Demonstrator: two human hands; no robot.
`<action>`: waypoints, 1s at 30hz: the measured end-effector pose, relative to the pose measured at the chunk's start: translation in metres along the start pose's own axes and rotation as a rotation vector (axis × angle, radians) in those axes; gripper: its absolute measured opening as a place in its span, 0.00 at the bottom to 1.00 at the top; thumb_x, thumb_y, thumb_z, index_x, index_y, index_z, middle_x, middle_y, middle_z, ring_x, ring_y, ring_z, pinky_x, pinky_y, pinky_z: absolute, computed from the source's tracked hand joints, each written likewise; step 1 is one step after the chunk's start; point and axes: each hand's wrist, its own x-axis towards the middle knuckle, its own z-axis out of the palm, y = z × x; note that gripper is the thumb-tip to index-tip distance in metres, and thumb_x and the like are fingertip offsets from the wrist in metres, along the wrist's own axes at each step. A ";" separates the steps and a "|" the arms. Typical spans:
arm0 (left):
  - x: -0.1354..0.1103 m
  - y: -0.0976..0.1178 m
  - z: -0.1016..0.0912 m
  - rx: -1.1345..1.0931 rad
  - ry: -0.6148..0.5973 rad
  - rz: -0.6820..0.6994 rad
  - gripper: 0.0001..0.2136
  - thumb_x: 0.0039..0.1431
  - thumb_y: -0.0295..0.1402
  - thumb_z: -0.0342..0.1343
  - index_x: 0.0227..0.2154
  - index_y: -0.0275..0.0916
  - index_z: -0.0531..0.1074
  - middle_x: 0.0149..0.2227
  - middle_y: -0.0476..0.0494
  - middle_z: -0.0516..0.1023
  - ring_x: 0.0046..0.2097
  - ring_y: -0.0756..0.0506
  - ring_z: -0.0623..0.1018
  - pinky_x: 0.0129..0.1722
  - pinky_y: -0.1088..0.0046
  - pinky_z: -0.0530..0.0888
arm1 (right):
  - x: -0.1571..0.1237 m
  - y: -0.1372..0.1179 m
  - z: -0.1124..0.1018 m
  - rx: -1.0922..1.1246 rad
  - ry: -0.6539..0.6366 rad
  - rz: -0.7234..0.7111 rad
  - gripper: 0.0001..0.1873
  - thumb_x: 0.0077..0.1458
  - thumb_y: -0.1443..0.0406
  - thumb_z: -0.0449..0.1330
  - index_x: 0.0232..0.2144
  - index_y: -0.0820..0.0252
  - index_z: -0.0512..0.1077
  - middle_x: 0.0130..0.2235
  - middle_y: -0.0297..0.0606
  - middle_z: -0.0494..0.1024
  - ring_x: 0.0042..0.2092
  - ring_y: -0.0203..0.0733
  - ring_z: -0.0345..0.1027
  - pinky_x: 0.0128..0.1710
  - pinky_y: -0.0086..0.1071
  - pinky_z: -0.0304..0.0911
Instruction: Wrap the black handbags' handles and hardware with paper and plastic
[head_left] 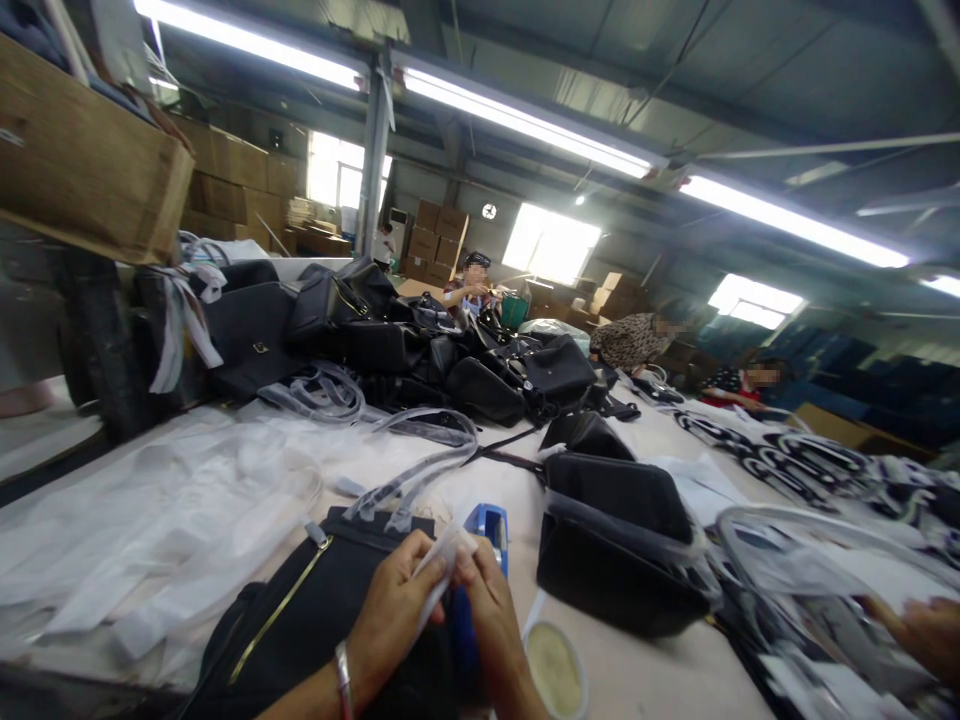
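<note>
My left hand (396,592) and my right hand (489,595) meet at the lower middle, fingers closed on a thin white wrapping strip (442,560) held between them. Beneath them lies a black bag (322,610) with a gold zipper (277,610). Its handles (420,455) are covered in clear film and arch away behind my hands. A blue tape dispenser (491,520) stands just beyond my right hand, partly hidden by it. Near my right wrist is a round tub (555,672) with something pale yellow inside.
Loose white wrapping sheets (172,510) cover the table's left side. A heap of black bags (420,345) rises at the back; another black bag (622,540) stands to the right. Another person's hand (926,635) reaches in at the right edge. Several people sit or stand farther back.
</note>
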 end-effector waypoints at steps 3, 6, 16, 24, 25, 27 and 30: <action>0.001 0.001 0.000 0.012 -0.028 0.009 0.13 0.58 0.44 0.53 0.29 0.39 0.67 0.20 0.55 0.69 0.18 0.52 0.67 0.19 0.78 0.61 | -0.002 0.003 -0.008 -0.001 -0.041 0.059 0.17 0.60 0.52 0.54 0.31 0.58 0.71 0.28 0.31 0.69 0.32 0.37 0.63 0.31 0.28 0.59; 0.000 0.003 0.003 0.083 -0.038 0.043 0.13 0.60 0.44 0.51 0.28 0.40 0.66 0.22 0.54 0.69 0.19 0.51 0.68 0.19 0.78 0.63 | -0.004 0.008 -0.004 0.032 0.027 0.121 0.19 0.59 0.50 0.53 0.28 0.58 0.68 0.23 0.28 0.63 0.25 0.34 0.56 0.25 0.28 0.54; -0.008 -0.003 0.012 0.929 -0.015 0.312 0.14 0.64 0.25 0.38 0.48 0.37 0.64 0.34 0.38 0.80 0.34 0.39 0.81 0.29 0.70 0.68 | -0.001 0.022 0.010 0.275 0.146 0.264 0.16 0.53 0.52 0.58 0.28 0.59 0.65 0.21 0.25 0.61 0.21 0.31 0.52 0.19 0.25 0.51; -0.008 0.000 0.014 1.174 -0.131 0.368 0.20 0.63 0.23 0.38 0.54 0.38 0.66 0.43 0.35 0.77 0.37 0.37 0.81 0.32 0.66 0.74 | -0.004 0.026 0.006 0.425 0.087 0.287 0.17 0.52 0.51 0.59 0.29 0.59 0.64 0.19 0.21 0.56 0.19 0.28 0.47 0.18 0.24 0.49; -0.008 0.000 0.014 1.191 -0.142 0.374 0.21 0.63 0.24 0.38 0.56 0.39 0.64 0.44 0.35 0.77 0.37 0.37 0.81 0.31 0.66 0.74 | -0.004 0.026 0.005 0.459 0.071 0.285 0.18 0.53 0.51 0.59 0.29 0.59 0.65 0.18 0.21 0.55 0.19 0.28 0.47 0.18 0.24 0.49; -0.007 0.000 0.014 1.215 -0.156 0.392 0.22 0.63 0.23 0.39 0.59 0.41 0.62 0.45 0.36 0.76 0.36 0.38 0.81 0.31 0.67 0.75 | -0.006 0.025 0.003 0.522 0.042 0.280 0.19 0.52 0.50 0.61 0.29 0.59 0.65 0.19 0.22 0.56 0.19 0.28 0.49 0.19 0.24 0.50; -0.006 -0.001 0.013 1.260 -0.185 0.387 0.26 0.61 0.21 0.39 0.61 0.42 0.59 0.45 0.36 0.76 0.36 0.39 0.81 0.32 0.68 0.76 | -0.007 0.023 -0.001 0.569 0.043 0.295 0.24 0.52 0.44 0.59 0.27 0.59 0.65 0.20 0.25 0.61 0.21 0.30 0.54 0.21 0.26 0.55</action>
